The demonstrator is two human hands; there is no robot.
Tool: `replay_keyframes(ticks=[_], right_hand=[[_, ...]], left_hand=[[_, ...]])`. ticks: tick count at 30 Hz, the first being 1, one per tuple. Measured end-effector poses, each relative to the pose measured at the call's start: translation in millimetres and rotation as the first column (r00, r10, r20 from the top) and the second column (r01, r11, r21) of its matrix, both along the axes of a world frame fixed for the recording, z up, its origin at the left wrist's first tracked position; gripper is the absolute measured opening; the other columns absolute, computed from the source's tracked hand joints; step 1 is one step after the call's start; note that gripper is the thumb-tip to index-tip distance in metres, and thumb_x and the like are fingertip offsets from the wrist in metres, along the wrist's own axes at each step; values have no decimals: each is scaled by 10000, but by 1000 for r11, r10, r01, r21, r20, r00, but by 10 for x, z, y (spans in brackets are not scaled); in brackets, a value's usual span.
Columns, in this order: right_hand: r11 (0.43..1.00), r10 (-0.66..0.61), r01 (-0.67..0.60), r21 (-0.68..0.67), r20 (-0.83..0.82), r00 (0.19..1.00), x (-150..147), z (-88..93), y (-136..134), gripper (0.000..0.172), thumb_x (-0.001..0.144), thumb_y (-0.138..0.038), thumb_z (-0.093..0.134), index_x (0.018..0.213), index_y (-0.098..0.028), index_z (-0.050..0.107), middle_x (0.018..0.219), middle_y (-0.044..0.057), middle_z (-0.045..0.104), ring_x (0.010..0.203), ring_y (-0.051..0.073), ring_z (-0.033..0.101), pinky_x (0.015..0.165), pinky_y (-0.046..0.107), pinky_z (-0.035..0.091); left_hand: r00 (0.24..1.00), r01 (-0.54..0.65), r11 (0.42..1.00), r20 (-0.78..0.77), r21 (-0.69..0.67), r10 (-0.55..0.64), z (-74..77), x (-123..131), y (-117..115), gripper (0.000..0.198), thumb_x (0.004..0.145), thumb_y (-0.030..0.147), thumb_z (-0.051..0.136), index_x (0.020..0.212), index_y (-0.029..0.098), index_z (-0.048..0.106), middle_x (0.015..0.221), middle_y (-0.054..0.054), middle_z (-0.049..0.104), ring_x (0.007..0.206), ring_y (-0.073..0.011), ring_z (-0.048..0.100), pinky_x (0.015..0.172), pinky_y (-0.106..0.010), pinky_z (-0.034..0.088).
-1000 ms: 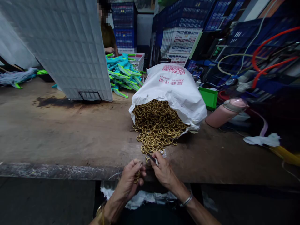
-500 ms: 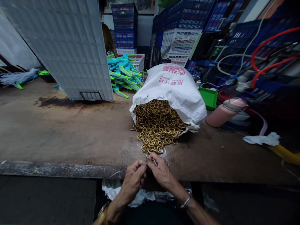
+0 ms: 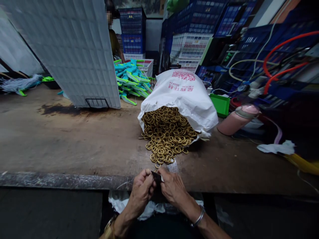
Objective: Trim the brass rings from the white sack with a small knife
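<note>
My left hand (image 3: 142,188) is closed in a pinch at the left end of a small dark flat piece (image 3: 156,176). At its other end, the fingers of my right hand (image 3: 174,188) are closed on it, with a pale bit showing beside them. What kind of thing the piece is, I cannot make out. Both hands are at the table's front edge, just short of a spilled heap of brass-coloured rings (image 3: 163,151). The rings come out of the mouth of a white woven sack (image 3: 183,96) lying on its side. One loose ring (image 3: 158,165) lies close beyond my fingers.
A tall grey-white ribbed panel (image 3: 82,56) stands on the wooden table (image 3: 74,142) at left. Behind the sack lie turquoise and green pieces (image 3: 132,79). To the right are a pink bottle (image 3: 238,119), a green tray (image 3: 219,104) and an orange hose (image 3: 265,66). A person (image 3: 114,41) is partly visible behind the panel.
The dark flat piece now shows stretched between my hands, where the fingertips nearly met before. My right hand has shifted slightly right and down. The sack and rings look unchanged.
</note>
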State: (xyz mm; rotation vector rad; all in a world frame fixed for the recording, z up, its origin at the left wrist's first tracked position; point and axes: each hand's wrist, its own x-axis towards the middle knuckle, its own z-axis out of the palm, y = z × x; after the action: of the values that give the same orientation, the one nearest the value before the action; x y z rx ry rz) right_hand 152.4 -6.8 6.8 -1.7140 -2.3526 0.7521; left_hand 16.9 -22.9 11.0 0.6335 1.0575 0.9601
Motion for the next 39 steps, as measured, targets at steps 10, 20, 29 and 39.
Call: replay_keyframes(ticks=[10,20,29,39], right_hand=[[1000,6,-8,18,122,993,47,-93,41,351,703,-122,391,1035,-192,484,748,27,612,684,165,563,583,260,262],[967,-144,134,217,33,989,88,-97,176,219,738,-97,423,919,-200,490,777,20,635,664,142,565,558,249,239],[966,-151,116,231,143,978,-94,-148,182,236,804,-88,374,965,-193,511,893,42,635,692,149,561,597,264,263],[951,-308,293,-97,-383,871,-22,-91,255,106,785,-215,411,684,-192,432,591,-29,466,543,102,412,522,225,270]], left_hand=[[994,30,996,-110,88,-20,34,-34,-57,392,663,526,600,658,181,415,490,75,454,364,-23,325,364,-151,215],[959,3,998,282,-66,16,63,-120,-59,275,754,404,569,700,147,488,645,13,535,406,-26,361,352,-151,215],[913,-55,987,394,-149,111,-29,-221,-23,213,718,294,605,878,174,530,673,4,558,478,-66,460,381,-154,290],[937,-97,985,322,-139,138,-34,-183,55,240,644,286,701,700,154,508,653,13,537,525,-72,489,382,-134,305]])
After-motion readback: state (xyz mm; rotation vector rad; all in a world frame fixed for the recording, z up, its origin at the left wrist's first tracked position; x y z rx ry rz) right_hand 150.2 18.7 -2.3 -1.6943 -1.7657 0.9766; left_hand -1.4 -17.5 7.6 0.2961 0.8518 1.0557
